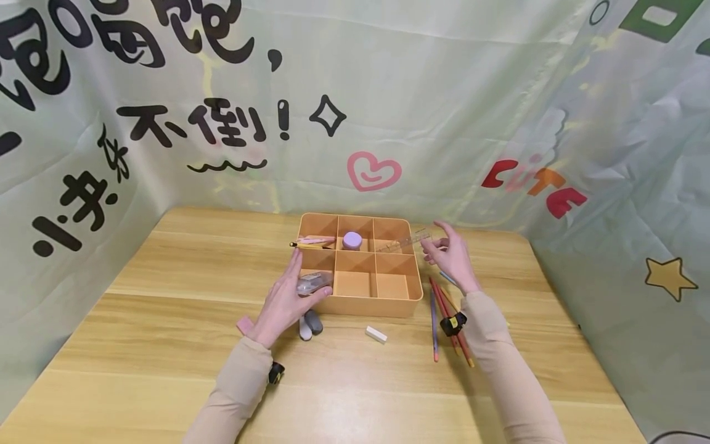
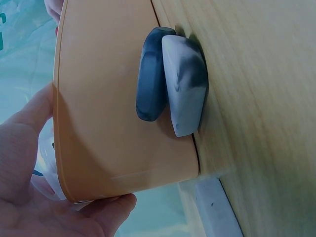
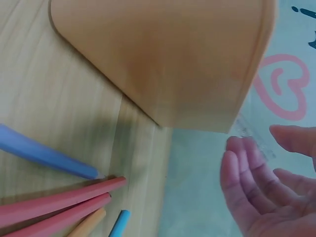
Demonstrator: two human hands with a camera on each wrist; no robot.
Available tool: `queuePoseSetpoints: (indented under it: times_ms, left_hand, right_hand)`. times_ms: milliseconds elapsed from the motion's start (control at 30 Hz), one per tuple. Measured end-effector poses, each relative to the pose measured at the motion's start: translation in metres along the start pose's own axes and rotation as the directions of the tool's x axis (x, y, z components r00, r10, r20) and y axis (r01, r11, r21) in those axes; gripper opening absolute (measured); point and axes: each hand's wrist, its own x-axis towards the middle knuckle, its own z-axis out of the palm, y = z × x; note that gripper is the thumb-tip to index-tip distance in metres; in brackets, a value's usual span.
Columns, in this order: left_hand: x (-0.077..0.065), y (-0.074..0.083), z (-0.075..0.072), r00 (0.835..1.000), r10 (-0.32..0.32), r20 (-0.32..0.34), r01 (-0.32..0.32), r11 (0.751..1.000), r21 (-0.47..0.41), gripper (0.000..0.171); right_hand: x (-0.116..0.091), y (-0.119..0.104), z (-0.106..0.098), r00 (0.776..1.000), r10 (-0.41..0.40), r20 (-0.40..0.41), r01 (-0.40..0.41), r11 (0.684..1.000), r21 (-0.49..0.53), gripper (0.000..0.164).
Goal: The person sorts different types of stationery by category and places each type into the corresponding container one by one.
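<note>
An orange six-compartment organizer box (image 1: pixel 368 306) sits on the table. My left hand (image 1: pixel 284 303) rests on its front left corner, fingers along the left side and thumb at the front rim. Beside that hand, a clear plastic rounded item (image 1: pixel 313 282) lies in the front left compartment. My right hand (image 1: pixel 452 254) is off the box's right side, its thumb apart from its loosely bent fingers. A clear ruler (image 1: pixel 400 243) leans over the right rim from the back right compartment, its outer end right at the right hand's fingertips. Part of the ruler (image 3: pixel 249 133) shows behind those fingers.
Pink and yellow slim items (image 1: pixel 315 242) and a purple-lidded round container (image 1: pixel 352 240) occupy back compartments. Several pencils (image 1: pixel 434 327) lie on the right. Two grey rounded objects (image 2: pixel 185 84) stand before the box, near a white block (image 1: pixel 376 334) and a pink piece (image 1: pixel 244 325).
</note>
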Motion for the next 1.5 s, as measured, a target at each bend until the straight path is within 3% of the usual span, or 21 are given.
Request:
queuePoseSetpoints:
  times_ms: [233,633,867,1033,1133,1300,1400,1500]
  left_hand:
    - [0.001,0.001,-0.002,1.000,-0.003,0.008,0.003,1.000,-0.003,0.110]
    - [0.001,0.002,-0.001,1.000,-0.002,0.000,0.002,1.000,-0.006,0.109]
    - [0.001,0.003,-0.002,1.000,-0.003,0.000,0.003,1.000,-0.010,0.109]
    - [0.001,0.001,-0.002,1.000,-0.004,0.000,0.004,1.000,-0.002,0.109]
    - [0.001,0.000,-0.001,1.000,-0.005,-0.001,0.005,1.000,-0.001,0.109]
    - [0.000,0.000,-0.001,1.000,-0.008,0.002,0.008,1.000,-0.007,0.109]
    - [0.000,0.000,-0.001,1.000,-0.008,0.001,0.008,1.000,-0.007,0.109]
    - [0.000,0.001,-0.001,1.000,-0.006,0.000,0.006,1.000,-0.007,0.109]
  right_hand:
    - [-0.016,-0.004,-0.009,0.996,0.043,0.073,-0.044,0.999,0.015,0.075]
    - [-0.041,-0.007,-0.012,0.982,0.078,0.175,-0.078,0.997,-0.011,0.068]
    - [-0.056,-0.008,-0.013,0.980,0.083,0.181,-0.079,0.996,-0.028,0.072]
    - [-0.064,-0.005,-0.007,0.979,0.077,0.188,-0.065,0.995,-0.070,0.063]
    - [-0.068,-0.003,0.000,0.986,0.051,0.160,-0.030,0.991,-0.132,0.057]
    - [-0.075,-0.002,0.015,0.999,-0.039,0.026,0.044,0.970,-0.237,0.048]
    - [-0.081,-0.003,0.023,0.991,-0.120,-0.051,0.103,0.961,-0.257,0.042]
    - [-0.088,-0.004,0.030,0.969,-0.222,-0.107,0.183,0.939,-0.292,0.035]
